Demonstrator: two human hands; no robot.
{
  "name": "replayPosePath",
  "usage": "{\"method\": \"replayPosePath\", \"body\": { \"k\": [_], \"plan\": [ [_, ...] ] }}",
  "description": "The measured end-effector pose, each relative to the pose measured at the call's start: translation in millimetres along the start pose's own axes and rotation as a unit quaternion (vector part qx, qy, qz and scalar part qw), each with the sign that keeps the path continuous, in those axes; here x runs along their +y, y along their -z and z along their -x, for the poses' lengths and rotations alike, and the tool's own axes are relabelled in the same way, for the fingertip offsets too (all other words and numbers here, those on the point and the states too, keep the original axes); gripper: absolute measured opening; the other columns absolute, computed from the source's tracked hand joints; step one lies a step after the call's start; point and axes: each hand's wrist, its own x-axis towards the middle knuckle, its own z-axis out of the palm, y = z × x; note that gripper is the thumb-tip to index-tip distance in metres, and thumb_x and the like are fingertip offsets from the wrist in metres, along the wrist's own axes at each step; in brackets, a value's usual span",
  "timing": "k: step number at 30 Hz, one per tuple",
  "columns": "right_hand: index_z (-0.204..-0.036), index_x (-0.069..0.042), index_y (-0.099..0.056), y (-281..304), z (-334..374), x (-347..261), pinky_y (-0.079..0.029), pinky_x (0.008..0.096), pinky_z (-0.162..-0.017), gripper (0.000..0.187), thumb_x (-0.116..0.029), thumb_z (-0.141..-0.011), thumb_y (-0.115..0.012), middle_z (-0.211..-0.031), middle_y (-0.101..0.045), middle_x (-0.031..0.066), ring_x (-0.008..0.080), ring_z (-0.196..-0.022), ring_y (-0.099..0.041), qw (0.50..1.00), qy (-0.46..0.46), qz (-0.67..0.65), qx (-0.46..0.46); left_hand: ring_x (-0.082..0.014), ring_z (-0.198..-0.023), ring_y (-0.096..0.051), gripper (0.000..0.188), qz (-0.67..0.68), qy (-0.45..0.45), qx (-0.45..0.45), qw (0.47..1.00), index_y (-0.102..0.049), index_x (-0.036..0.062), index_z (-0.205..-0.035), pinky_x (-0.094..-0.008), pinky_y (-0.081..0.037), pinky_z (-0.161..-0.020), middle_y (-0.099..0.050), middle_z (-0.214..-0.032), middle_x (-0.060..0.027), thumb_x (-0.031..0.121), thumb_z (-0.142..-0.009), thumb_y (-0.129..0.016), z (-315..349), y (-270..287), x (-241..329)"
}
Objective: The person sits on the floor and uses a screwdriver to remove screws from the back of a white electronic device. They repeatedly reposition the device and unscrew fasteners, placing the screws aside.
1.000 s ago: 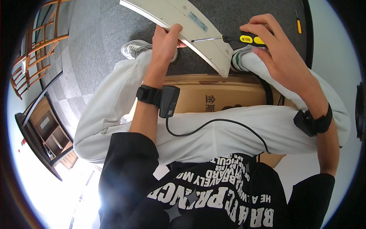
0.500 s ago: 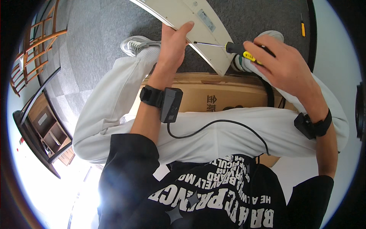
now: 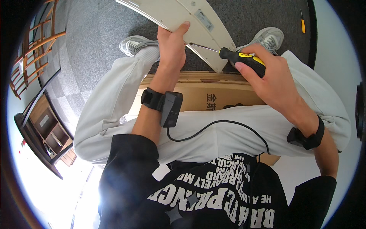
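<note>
My left hand grips a long, flat off-white panel by its near edge, thumb on top and fingers underneath. The panel has small screw holes and a silver label, and it slants across the upper middle. A black-and-yellow screwdriver is wrapped in my right hand. Its thin metal shaft points left, and the tip lies at the panel's near edge, just beside my left hand. Whether the tip sits in a screw is too small to tell.
A cardboard box lies under my legs, below the panel. On the grey carpet at the far right is a second screwdriver with an orange handle. A wooden chair and a wooden shelf unit stand to the left.
My right hand has moved slightly left and lower, changing its hold on the screwdriver, whose shaft now slopes more. The panel and my left hand have shifted a little left.
</note>
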Motion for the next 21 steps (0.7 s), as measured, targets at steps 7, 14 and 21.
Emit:
{"method": "replayPosePath", "body": {
  "k": [7, 14, 21],
  "plan": [
    [-0.113, -0.002, -0.054, 2.7, 4.8, -12.8, -0.053, 0.0361, -0.071, 0.033, -0.002, -0.085, -0.072, -0.106, -0.06, 0.0157, 0.0314, -0.083, -0.064, 0.956, 0.227, 0.167, 0.083, -0.0265, -0.115, -0.065, 0.042, -0.025, 0.038, 0.006, 0.999, -0.048, 0.0, -0.134, -0.0395, -0.058, -0.092, -0.062, -0.128, -0.0142, -0.002, -0.094, -0.063, 2.3, -4.1, 12.5],
    [-0.114, 0.002, -0.063, 10.8, -2.8, -1.3, -0.054, 0.036, -0.068, 0.031, 0.001, -0.084, -0.069, -0.105, -0.058, 0.0146, 0.0291, -0.085, -0.063, 0.879, 0.339, 0.318, 0.11, -0.0268, -0.116, -0.064, 0.04, -0.017, 0.022, 0.033, 0.999, -0.05, -0.001, -0.133, -0.0405, -0.058, -0.093, -0.061, -0.129, -0.0144, -0.001, -0.096, -0.063, 2.8, -14.6, 10.0],
    [-0.113, 0.003, -0.064, 17.3, -4.6, 6.8, -0.055, 0.0348, -0.068, 0.032, 0.002, -0.081, -0.07, -0.1, -0.059, 0.0135, 0.0277, -0.086, -0.063, 0.856, 0.369, 0.347, 0.101, -0.0275, -0.116, -0.064, 0.038, -0.016, 0.026, 0.049, 0.998, -0.05, -0.0043, -0.131, -0.0411, -0.057, -0.095, -0.061, -0.129, -0.0148, -0.001, -0.096, -0.063, 5.6, -20.9, 8.5]
  ]
}}
